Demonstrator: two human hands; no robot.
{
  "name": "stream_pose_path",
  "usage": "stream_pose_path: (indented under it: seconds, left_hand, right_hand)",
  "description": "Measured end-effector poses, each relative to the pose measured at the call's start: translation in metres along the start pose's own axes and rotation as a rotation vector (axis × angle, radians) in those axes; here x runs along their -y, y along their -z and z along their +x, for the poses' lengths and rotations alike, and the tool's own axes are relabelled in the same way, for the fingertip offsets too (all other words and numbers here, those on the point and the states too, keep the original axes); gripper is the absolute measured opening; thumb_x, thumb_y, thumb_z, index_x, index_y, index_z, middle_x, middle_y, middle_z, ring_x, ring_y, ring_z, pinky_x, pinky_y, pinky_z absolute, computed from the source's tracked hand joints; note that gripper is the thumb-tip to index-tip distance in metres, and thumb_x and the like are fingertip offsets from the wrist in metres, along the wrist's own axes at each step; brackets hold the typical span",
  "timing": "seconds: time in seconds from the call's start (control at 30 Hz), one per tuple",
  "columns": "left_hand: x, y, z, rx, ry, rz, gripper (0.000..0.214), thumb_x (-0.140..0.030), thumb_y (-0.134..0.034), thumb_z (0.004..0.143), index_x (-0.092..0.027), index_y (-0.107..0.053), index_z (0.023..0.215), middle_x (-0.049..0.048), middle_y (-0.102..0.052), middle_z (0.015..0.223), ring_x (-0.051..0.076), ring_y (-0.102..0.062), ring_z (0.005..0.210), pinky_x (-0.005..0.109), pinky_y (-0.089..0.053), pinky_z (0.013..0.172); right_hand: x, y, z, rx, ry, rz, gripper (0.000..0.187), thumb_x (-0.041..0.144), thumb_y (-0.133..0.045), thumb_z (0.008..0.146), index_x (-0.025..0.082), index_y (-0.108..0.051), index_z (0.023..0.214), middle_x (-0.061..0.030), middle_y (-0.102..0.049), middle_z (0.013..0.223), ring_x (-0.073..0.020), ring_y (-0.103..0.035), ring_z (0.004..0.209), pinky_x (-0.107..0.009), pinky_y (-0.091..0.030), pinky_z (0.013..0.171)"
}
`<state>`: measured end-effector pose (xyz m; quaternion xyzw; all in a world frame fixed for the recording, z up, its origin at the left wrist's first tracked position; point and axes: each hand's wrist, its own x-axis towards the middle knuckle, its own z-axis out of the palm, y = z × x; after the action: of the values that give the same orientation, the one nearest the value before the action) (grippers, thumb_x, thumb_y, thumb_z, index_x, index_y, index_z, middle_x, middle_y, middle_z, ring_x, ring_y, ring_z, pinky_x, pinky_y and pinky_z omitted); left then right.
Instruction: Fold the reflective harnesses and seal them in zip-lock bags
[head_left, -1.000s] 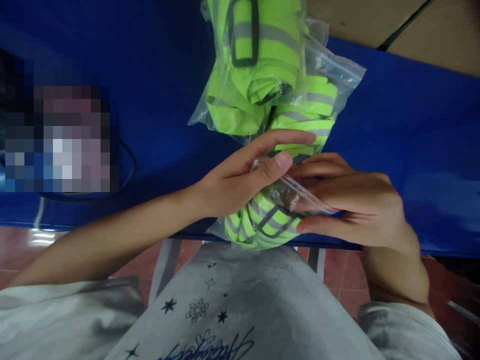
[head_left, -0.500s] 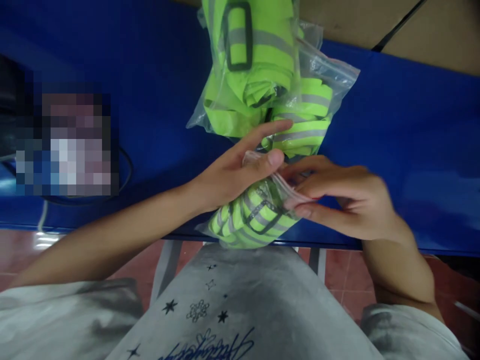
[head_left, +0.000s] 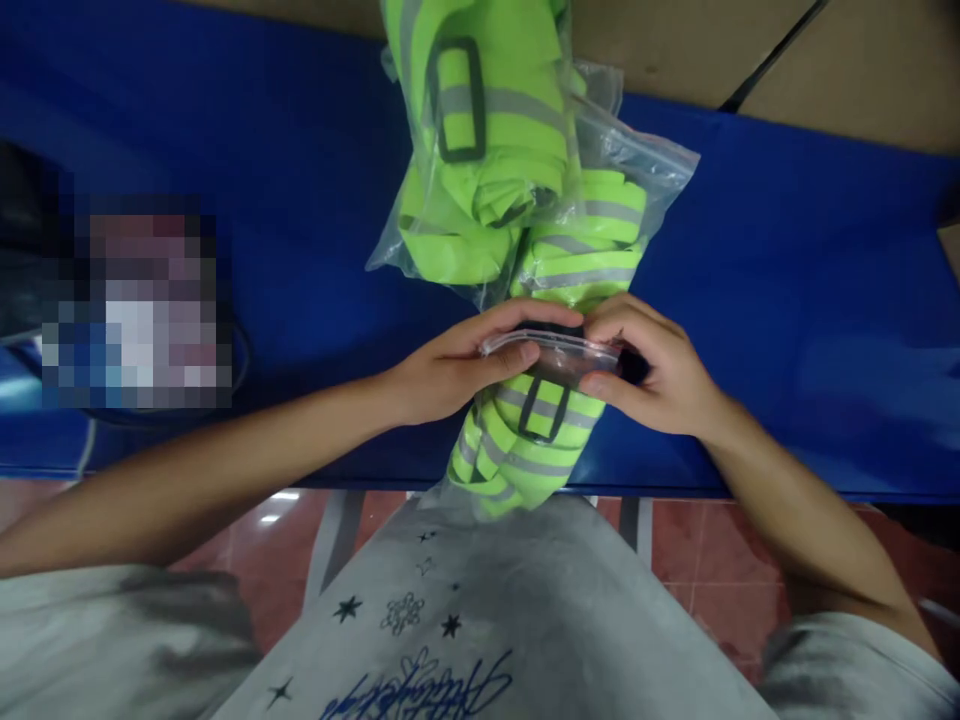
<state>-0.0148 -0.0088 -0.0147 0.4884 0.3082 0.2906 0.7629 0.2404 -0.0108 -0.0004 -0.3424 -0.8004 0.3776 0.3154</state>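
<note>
A clear zip-lock bag sits at the near edge of the blue table, its zip edge facing away from me. Inside it is a rolled neon-green strap with grey reflective stripes and a black rectangular buckle. My left hand pinches the left end of the bag's mouth, thumb on the near side and fingers behind. At the right end, my right hand holds the mouth between thumb and curled fingers. Whether the zip is fully sealed I cannot tell.
Just beyond my hands, more bagged neon-green straps are piled on the blue table. Brown cardboard lies along the far side. A pixelated patch and a dark cable are at the left.
My left forefinger has come down from its outstretched pose onto the bag. My right hand has shifted slightly up, and the bag's mouth now lies straighter and more level between both hands.
</note>
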Motion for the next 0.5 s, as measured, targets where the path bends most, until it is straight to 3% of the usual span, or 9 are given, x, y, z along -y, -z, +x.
stream_pose_path:
  seconds: [0.13,0.23,0.3,0.4,0.5]
  left_hand:
    - [0.000,0.001,0.000,0.031,0.014,-0.043,0.036,-0.042,-0.065,0.099,-0.029,-0.068,0.132,0.0048,-0.073,0.124,0.022,-0.066,0.120,0.032,-0.052,0.101]
    - [-0.004,0.000,0.000,0.051,-0.006,0.015,0.025,-0.040,-0.064,0.099,-0.026,-0.073,0.117,0.0053,-0.074,0.117,0.020,-0.068,0.113,0.030,-0.053,0.096]
    - [-0.006,0.000,0.000,0.073,-0.022,0.054,0.019,-0.037,-0.066,0.098,-0.023,-0.074,0.108,0.0059,-0.075,0.113,0.020,-0.069,0.109,0.030,-0.053,0.093]
    - [-0.008,-0.002,-0.001,0.105,-0.050,0.112,0.018,-0.033,-0.070,0.095,-0.021,-0.071,0.109,0.0069,-0.074,0.112,0.019,-0.070,0.102,0.029,-0.054,0.087]
    - [-0.007,-0.002,-0.003,0.042,-0.094,0.171,0.019,-0.031,-0.069,0.096,-0.021,-0.068,0.112,0.0052,-0.071,0.107,0.015,-0.067,0.092,0.024,-0.052,0.078]
  right_hand:
    - [-0.003,-0.014,-0.002,-0.059,-0.048,0.075,0.019,0.031,-0.068,0.094,0.019,-0.057,0.084,0.0018,-0.057,0.073,-0.0094,-0.052,0.064,-0.023,-0.040,0.060]
    - [0.001,-0.012,0.001,0.018,-0.062,0.119,0.043,0.024,-0.073,0.089,0.018,-0.040,0.063,0.0077,-0.035,0.055,-0.0041,-0.031,0.048,-0.022,-0.024,0.048]
    - [0.001,-0.009,0.003,0.088,-0.055,0.182,0.050,0.024,-0.075,0.088,0.018,-0.035,0.059,0.0080,-0.028,0.053,-0.0037,-0.024,0.047,-0.023,-0.019,0.046]
    - [-0.003,-0.003,0.003,0.130,-0.092,0.292,0.043,0.029,-0.066,0.095,0.018,-0.042,0.061,0.0065,-0.034,0.055,-0.0051,-0.030,0.048,-0.024,-0.022,0.047]
    - [-0.006,0.001,0.002,0.129,-0.114,0.324,0.034,0.027,-0.057,0.099,0.018,-0.049,0.068,0.0050,-0.041,0.058,-0.0061,-0.037,0.051,-0.023,-0.028,0.051]
